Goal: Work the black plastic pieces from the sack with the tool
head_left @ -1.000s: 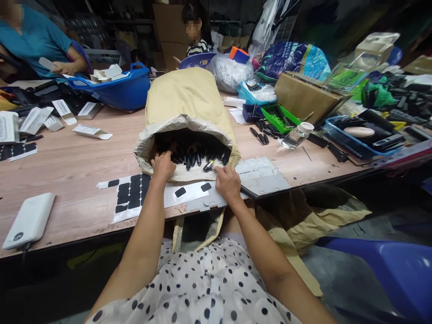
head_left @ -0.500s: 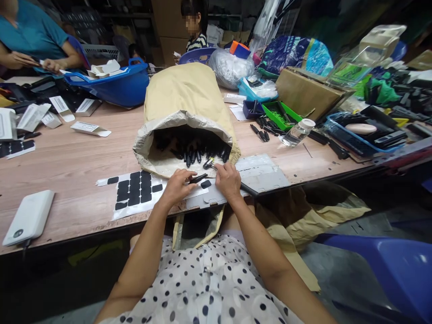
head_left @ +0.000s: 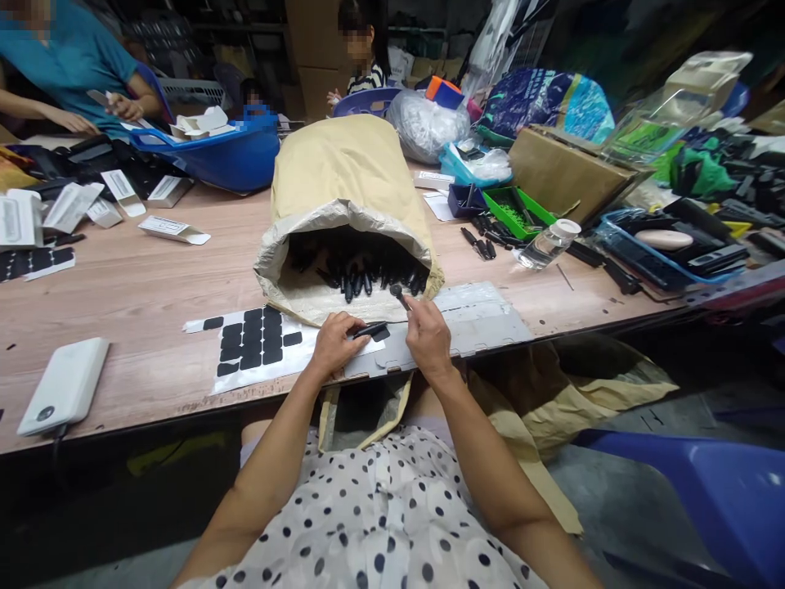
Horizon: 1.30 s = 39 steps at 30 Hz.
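Note:
At the table's front edge, my left hand (head_left: 337, 345) is closed on a slim black piece (head_left: 371, 328), pinned near a grey flat board (head_left: 472, 321). My right hand (head_left: 428, 337) grips a small hammer (head_left: 397, 291), its head tilted up in front of the sack mouth. Just beyond both hands lies a beige sack (head_left: 349, 168) on its side, mouth facing me. Several black pen-like parts (head_left: 357, 284) show inside it. A white sheet of black rounded-square stickers (head_left: 251, 337) is left of my left hand.
A white power bank (head_left: 65, 386) lies at left. Several small white boxes (head_left: 173, 230) and a blue basin (head_left: 212, 159) are further back. Right of the sack are a green tray (head_left: 518, 211), a clear bottle (head_left: 550, 244) and a blue basket (head_left: 668, 245). Two people sit across the table.
The hammer's head has been raised and turned in my right hand. My left hand's fingers press lower on the black piece. The view has shifted slightly; a co-worker's hands have moved apart.

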Each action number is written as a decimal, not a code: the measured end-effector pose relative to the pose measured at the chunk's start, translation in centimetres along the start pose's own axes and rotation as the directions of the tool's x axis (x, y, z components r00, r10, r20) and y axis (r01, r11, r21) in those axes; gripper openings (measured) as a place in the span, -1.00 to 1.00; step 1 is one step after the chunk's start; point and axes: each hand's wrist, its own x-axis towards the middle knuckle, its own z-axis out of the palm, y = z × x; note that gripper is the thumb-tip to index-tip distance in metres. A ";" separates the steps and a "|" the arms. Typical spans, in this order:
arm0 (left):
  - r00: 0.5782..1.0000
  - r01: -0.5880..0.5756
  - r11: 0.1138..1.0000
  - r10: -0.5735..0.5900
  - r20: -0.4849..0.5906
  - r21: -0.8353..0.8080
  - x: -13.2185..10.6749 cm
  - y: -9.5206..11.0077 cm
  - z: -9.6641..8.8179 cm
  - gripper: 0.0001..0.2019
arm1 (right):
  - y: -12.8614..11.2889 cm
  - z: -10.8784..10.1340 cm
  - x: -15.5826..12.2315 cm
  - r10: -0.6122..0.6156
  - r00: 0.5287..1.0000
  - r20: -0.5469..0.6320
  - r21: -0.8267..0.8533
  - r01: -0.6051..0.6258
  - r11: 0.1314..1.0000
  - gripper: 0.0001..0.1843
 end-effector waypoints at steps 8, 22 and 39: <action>1.000 0.024 1.000 -0.024 0.014 -0.010 0.2 0.1 0.2 -0.89 | -2.5 -2.1 -3.6 -0.122 0.991 0.047 0.163 0.113 0.980 -0.58; 0.999 0.016 0.999 -0.015 0.028 -0.030 0.4 -0.3 0.3 -0.92 | -3.8 -1.7 -4.3 -0.177 0.975 0.133 0.089 0.166 0.982 -0.58; 1.000 0.014 1.000 -0.014 0.027 -0.009 0.2 0.0 0.3 -0.90 | 1.4 2.2 1.2 -0.008 0.998 0.059 -0.215 0.021 0.976 -0.61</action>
